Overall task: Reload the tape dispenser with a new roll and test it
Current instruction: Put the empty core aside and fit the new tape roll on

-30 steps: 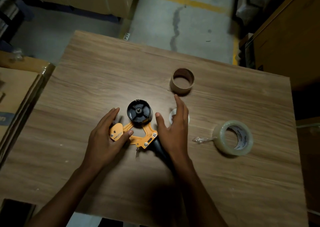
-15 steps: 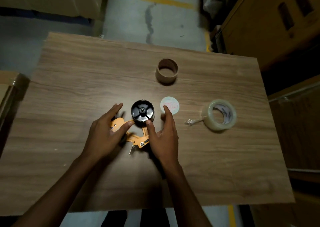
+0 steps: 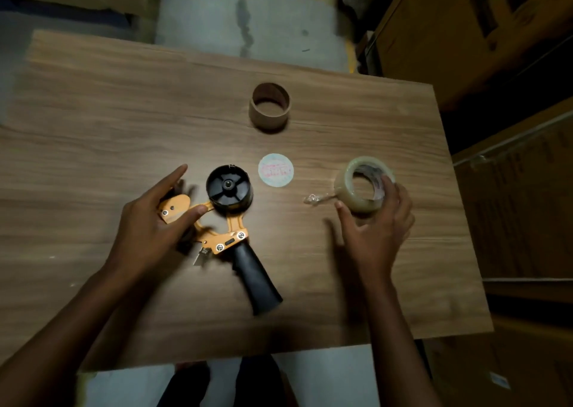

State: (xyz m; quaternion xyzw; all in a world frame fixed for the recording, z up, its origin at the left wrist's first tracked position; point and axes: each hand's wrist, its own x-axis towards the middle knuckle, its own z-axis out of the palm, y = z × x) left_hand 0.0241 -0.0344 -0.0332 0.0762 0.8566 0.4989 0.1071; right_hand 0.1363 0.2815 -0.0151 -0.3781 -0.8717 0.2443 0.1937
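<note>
An orange tape dispenser (image 3: 228,233) with a black spool hub (image 3: 228,189) and black handle (image 3: 255,278) lies flat on the wooden table (image 3: 124,121). My left hand (image 3: 155,223) grips its orange front end between thumb and fingers. A new roll of clear tape (image 3: 356,186) lies to the right with a crumpled loose end (image 3: 314,198) pointing left. My right hand (image 3: 376,230) wraps its fingers around the roll's near and right side. An empty brown cardboard core (image 3: 269,107) stands farther back.
A round white label disc (image 3: 276,170) lies between the hub and the clear roll. Cardboard boxes (image 3: 483,34) stand close along the table's right edge. Concrete floor with a yellow line lies beyond the far edge.
My right hand left the dispenser and moved right onto the clear tape roll, uncovering the black handle. The left hand stays on the orange front end. The camera moved closer.
</note>
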